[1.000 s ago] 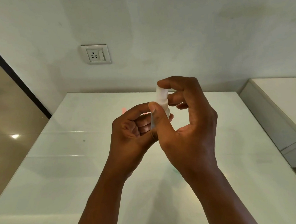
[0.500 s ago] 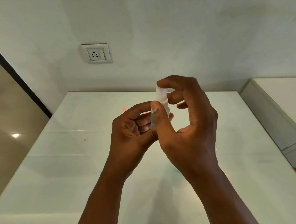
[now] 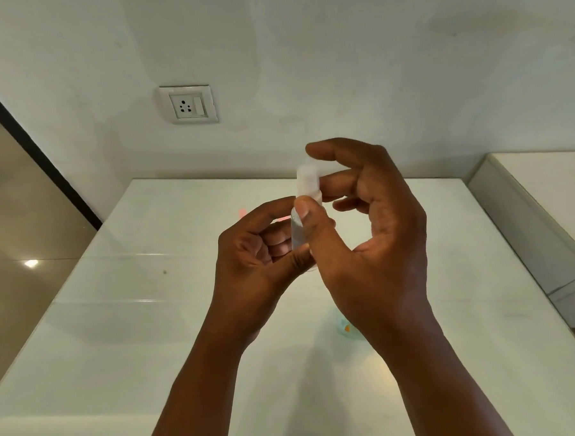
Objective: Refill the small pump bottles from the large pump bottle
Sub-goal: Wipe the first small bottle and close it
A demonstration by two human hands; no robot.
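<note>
1. Head view: small pump bottle [image 3: 304, 223] held up in the air over the white table [image 3: 125, 326], between both hands.
2. Left hand [image 3: 258, 252] curled round the clear lower body, fingers closed on it.
3. Right hand [image 3: 373, 233] at the white top [image 3: 307, 183] — thumb pressed on the front just under the top, pointer finger arched over it, other fingers behind.
4. Looks very light and small. Smooth plastic, so likely slippery — best held round the middle of the body, with the other hand pinching the cap to twist.
5. Stiff enough not to squash, probably.
6. Standing almost straight up, long way running up and down, pump end on top, bottom end hidden in the left hand.
</note>
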